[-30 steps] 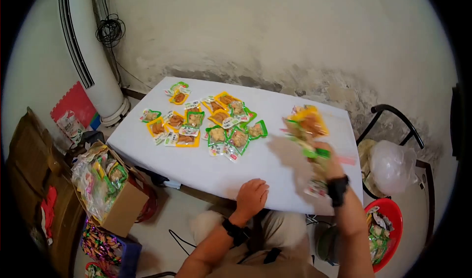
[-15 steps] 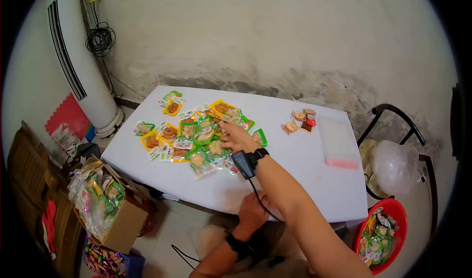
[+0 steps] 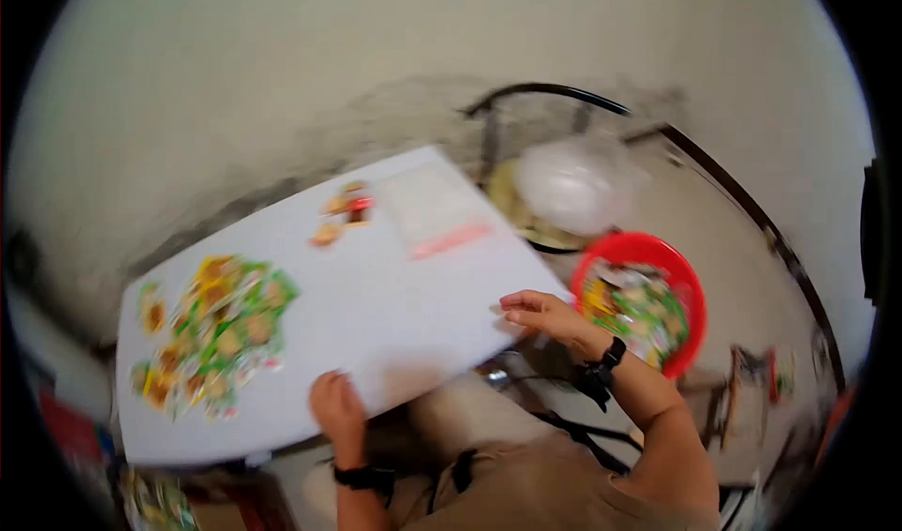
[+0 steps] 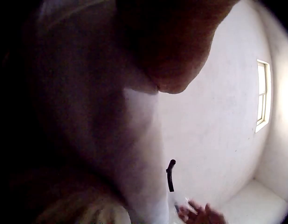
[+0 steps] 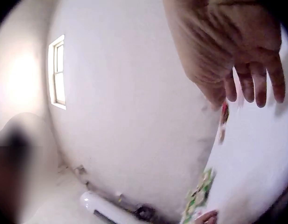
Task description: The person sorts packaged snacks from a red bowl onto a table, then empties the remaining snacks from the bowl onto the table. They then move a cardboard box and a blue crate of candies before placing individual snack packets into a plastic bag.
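My right hand (image 3: 554,320) is over the table's front right corner, beside the red basin (image 3: 693,291); its fingers (image 5: 260,86) are spread and hold nothing. At the front edge, my left hand (image 3: 338,407) rests on the white tabletop (image 3: 376,296) with loosely bent fingers and no object in it. The left wrist view is mostly dark, with part of that hand (image 4: 181,60) close up. A pile of green and yellow snack packets (image 3: 225,329) covers the left of the table. Similar packets (image 3: 648,315) fill the basin.
Several small wrapped snacks (image 3: 352,210) lie towards the back, next to a stack of clear bags (image 3: 427,207) with a pink edge. Beyond the table's right side stands a black-framed chair (image 3: 545,89) bearing a bulging translucent plastic bag (image 3: 573,183). A box of packets (image 3: 155,503) sits at lower left.
My right hand carried packets from the table's right to the pile, let them go, then moved empty to the front right corner. The head view has swung right; the left hand stays at the front edge.
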### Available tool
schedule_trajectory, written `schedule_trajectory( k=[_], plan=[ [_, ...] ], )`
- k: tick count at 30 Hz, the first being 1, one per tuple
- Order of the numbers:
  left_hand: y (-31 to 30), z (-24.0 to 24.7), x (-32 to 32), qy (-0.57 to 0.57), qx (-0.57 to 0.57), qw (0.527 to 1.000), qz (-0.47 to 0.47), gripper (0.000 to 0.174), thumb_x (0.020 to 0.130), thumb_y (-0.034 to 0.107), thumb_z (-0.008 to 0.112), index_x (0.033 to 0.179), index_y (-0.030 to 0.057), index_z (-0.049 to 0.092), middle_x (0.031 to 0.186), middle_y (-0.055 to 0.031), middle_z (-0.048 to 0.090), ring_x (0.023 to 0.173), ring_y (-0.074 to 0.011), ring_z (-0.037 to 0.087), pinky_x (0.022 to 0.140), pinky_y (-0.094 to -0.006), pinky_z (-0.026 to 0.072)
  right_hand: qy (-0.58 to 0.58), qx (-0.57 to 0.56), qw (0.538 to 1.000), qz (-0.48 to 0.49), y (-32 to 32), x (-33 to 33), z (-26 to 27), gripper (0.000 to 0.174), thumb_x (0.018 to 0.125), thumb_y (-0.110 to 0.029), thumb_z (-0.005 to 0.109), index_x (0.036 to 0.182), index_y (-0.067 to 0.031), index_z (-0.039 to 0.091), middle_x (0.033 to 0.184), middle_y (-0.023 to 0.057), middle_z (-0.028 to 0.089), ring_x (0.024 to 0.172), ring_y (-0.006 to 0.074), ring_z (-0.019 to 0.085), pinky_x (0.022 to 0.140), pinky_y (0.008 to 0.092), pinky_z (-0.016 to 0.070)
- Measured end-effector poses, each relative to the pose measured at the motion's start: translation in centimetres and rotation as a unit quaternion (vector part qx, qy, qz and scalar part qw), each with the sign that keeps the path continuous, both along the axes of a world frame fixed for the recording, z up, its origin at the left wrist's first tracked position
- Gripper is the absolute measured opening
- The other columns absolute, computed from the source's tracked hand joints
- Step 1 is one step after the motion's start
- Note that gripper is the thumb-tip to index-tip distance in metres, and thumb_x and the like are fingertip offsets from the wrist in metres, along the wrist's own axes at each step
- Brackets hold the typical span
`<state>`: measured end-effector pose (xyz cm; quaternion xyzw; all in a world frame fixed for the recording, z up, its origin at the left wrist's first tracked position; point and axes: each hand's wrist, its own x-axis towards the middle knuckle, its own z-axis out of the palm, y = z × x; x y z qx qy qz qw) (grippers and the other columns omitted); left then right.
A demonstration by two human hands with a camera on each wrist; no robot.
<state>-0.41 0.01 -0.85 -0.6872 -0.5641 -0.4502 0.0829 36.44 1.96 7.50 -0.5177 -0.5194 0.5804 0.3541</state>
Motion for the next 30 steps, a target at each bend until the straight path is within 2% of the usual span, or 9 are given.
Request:
schedule_trajectory(
  k=[3,6,8,10,16,20,21,25,30],
  plan=[
    [-0.1,0.3,0.5,0.028,-0.023,0.999,0.0,0.014,0.073,0.005,0.054,0.086,0.002,0.059,0.096,-0.0135,0.057,0.092,-0.0317,0.052,0.082,-0.0401,0.0387,-0.151,0.051,0.98,-0.116,-5.6,8.1,-3.0,0.049,0.076,-0.022,0.066,0.117,-0.0006,0.049,0.112,0.0105,0.055,0.101,0.017,0.051,0.087,0.0284,0.0405],
    [-0.8,1.0,0.8,0.041,-0.034,0.998,0.016,0.013,0.075,0.006,0.054,0.087,0.0016,0.059,0.097,-0.0133,0.057,0.093,-0.0312,0.051,0.082,-0.0398,0.0386,-0.389,0.132,0.879,-0.243,-10.0,15.5,-4.0,0.061,0.066,-0.024,0.072,0.117,0.0016,0.049,0.108,0.0172,0.055,0.104,0.0253,0.051,0.09,0.0337,0.0387],
    [-0.9,0.9,0.8,0.049,-0.034,0.998,0.011,0.013,0.077,0.006,0.053,0.087,0.0011,0.059,0.097,-0.0129,0.057,0.092,-0.0308,0.052,0.082,-0.0395,0.0387,-0.384,0.115,0.854,-0.332,-10.8,22.0,-5.1,0.074,0.06,-0.027,0.076,0.122,0.0005,0.044,0.116,0.0197,0.05,0.111,0.0326,0.046,0.093,0.0351,0.0368],
    [-1.0,0.6,0.7,0.052,-0.027,0.998,0.018,0.013,0.078,0.006,0.052,0.087,0.0008,0.059,0.097,-0.013,0.057,0.092,-0.0306,0.052,0.082,-0.0393,0.0388,-0.531,0.011,0.763,-0.367,-10.6,25.6,-4.5,0.095,0.054,-0.028,0.079,0.132,-0.0052,0.031,0.132,0.0209,0.035,0.123,0.0364,0.033,0.097,0.0432,0.0331],
    [-0.8,0.3,0.6,0.066,-0.022,0.997,0.019,0.013,0.079,0.007,0.05,0.086,0.0003,0.059,0.097,-0.0135,0.057,0.092,-0.0309,0.052,0.081,-0.0399,0.0395,-0.709,-0.006,0.699,-0.098,-6.4,25.8,-3.8,0.12,0.045,-0.034,0.083,0.139,-0.017,0.011,0.143,0.0184,0.012,0.13,0.0402,0.016,0.093,0.064,0.025],
    [-0.8,0.3,0.4,0.082,-0.023,0.996,0.026,0.014,0.079,0.006,0.05,0.087,0.0,0.059,0.097,-0.0138,0.057,0.092,-0.0313,0.052,0.081,-0.0399,0.0398,-0.788,-0.019,0.614,-0.027,-3.3,25.5,-6.4,0.125,0.039,-0.041,0.084,0.139,-0.0174,0.012,0.144,0.0167,0.011,0.13,0.0408,0.014,0.094,0.0612,0.0262],
    [-0.8,0.3,0.3,0.093,-0.016,0.995,0.025,0.014,0.079,0.006,0.049,0.087,0.0002,0.059,0.097,-0.0146,0.057,0.091,-0.0315,0.052,0.081,-0.0397,0.0404,-0.801,-0.007,0.597,-0.043,-3.2,24.7,-5.4,0.124,0.038,-0.042,0.083,0.138,-0.0168,0.015,0.14,0.0151,0.024,0.125,0.0376,0.028,0.091,0.0566,0.0326],
    [-0.9,0.5,0.8,0.102,-0.019,0.994,0.031,0.015,0.079,0.006,0.048,0.089,0.0002,0.059,0.098,-0.0155,0.057,0.091,-0.0319,0.053,0.081,-0.0397,0.0412,-0.767,0.034,0.636,-0.072,-1.4,27.3,-5.4,0.106,0.044,-0.034,0.082,0.133,-0.0146,0.028,0.112,0.0078,0.05,0.106,0.0282,0.047,0.082,0.0479,0.0402],
    [-0.9,0.1,0.6,0.094,-0.022,0.995,0.038,0.016,0.079,0.006,0.048,0.088,-0.0003,0.06,0.099,-0.0136,0.057,0.093,-0.0307,0.052,0.083,-0.0405,0.0399,-0.766,0.026,0.64,-0.058,-1.1,27.7,-7.4,0.085,0.05,-0.027,0.079,0.124,-0.0162,0.038,0.106,0.0091,0.052,0.099,0.0297,0.051,0.079,0.042,0.045]
  ],
)
